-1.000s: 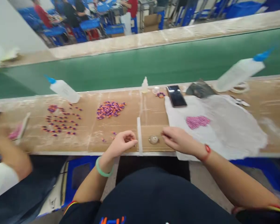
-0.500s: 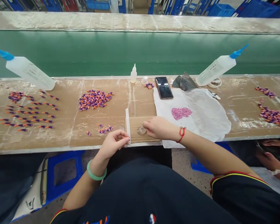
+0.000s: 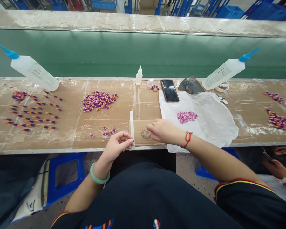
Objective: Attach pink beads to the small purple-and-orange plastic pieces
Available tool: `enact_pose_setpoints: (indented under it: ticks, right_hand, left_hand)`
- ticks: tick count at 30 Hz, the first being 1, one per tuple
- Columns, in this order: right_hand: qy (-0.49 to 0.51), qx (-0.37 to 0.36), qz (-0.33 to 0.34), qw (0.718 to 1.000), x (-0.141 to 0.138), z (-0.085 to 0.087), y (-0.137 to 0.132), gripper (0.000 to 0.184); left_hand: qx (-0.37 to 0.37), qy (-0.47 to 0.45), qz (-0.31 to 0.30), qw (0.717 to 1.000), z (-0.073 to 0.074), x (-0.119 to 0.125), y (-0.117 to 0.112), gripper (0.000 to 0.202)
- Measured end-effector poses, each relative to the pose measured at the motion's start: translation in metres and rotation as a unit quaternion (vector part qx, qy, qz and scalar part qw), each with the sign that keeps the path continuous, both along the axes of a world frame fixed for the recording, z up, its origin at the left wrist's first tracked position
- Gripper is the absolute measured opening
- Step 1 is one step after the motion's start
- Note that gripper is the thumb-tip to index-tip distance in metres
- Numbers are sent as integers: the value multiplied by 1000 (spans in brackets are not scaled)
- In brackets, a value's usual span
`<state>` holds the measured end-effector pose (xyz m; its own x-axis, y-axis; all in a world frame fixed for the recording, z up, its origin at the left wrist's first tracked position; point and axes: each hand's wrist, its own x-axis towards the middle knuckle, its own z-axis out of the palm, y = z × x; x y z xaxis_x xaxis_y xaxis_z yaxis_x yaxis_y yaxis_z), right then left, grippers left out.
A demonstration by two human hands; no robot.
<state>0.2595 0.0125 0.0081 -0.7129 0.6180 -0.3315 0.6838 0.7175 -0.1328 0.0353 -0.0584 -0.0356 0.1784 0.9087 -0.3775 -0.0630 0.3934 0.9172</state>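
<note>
Left hand (image 3: 118, 145): fingertips pinched on tiny piece (image 3: 133, 140) | right hand (image 3: 165, 131): at right edge of clear dish (image 3: 146, 134), can't tell grip | dish near-centre, worktop (image 3: 124, 114) | I'd steady wrists, touch lightly

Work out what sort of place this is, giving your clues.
Probably a workshop for small handmade pieces: there is a long brown bench, a heap of purple-and-orange pieces and two bottles with blue nozzles.

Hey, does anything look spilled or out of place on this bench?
Nothing looks clearly spilled. Only the white sheet looks untidy: it is wrinkled and its near edge hangs over the front of the table.
</note>
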Motion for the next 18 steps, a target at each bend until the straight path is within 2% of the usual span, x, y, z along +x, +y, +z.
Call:
enact_pose_setpoints:
  ticks: [5,7,8,11,12,14,18]
  right_hand:
    - [50,-22,-34,998,4,6,-4,13]
    - [154,-91,-88,980,5,9,-10,15]
    - [232,-155,-126,952,6,11,-15,16]
    - [429,-358,-219,800,4,17,-30,20]
    - [451,-393,-229,768,2,20,-35,22]
    - [465,-413,-238,746,-1,25,-43,23]
    - [470,-389,-241,755,-5,36,-51,22]
  left_hand:
    - [3,-46,23,999,8,7,-2,30]
    - [7,-79,42,996,16,11,-3,33]
    - [8,-97,49,994,20,13,-4,35]
    - [10,-151,44,988,35,20,-8,40]
    - [11,-164,38,986,39,21,-9,41]
    - [15,-175,27,984,45,24,-10,41]
    - [35,-165,19,986,51,25,-13,36]
